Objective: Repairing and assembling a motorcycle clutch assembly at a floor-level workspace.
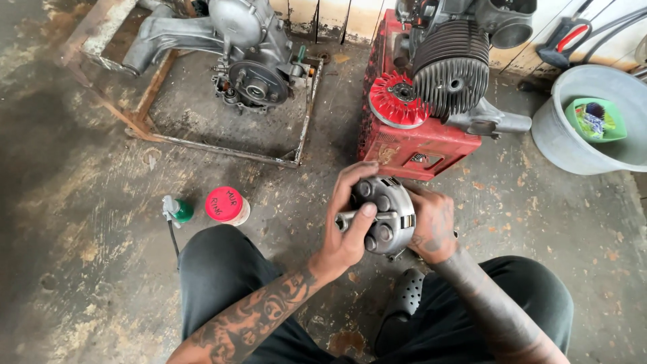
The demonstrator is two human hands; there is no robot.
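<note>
A round grey metal clutch-like assembly (387, 209) with several studs on its face is held between both hands above the floor. My left hand (347, 226) wraps its left side, thumb pressing on a metal bar (357, 217) that lies across the face. My right hand (431, 226) grips the right rim. Both forearms come up from the bottom of the view over my knees in black trousers.
A finned engine with a red flywheel (397, 101) rests on a red crate (404, 145) just beyond the hands. A silver engine case (249, 54) sits in a rusty metal frame (222, 152). A red-lidded jar (226, 205), green-capped bottle (178, 210), grey tub (579, 141).
</note>
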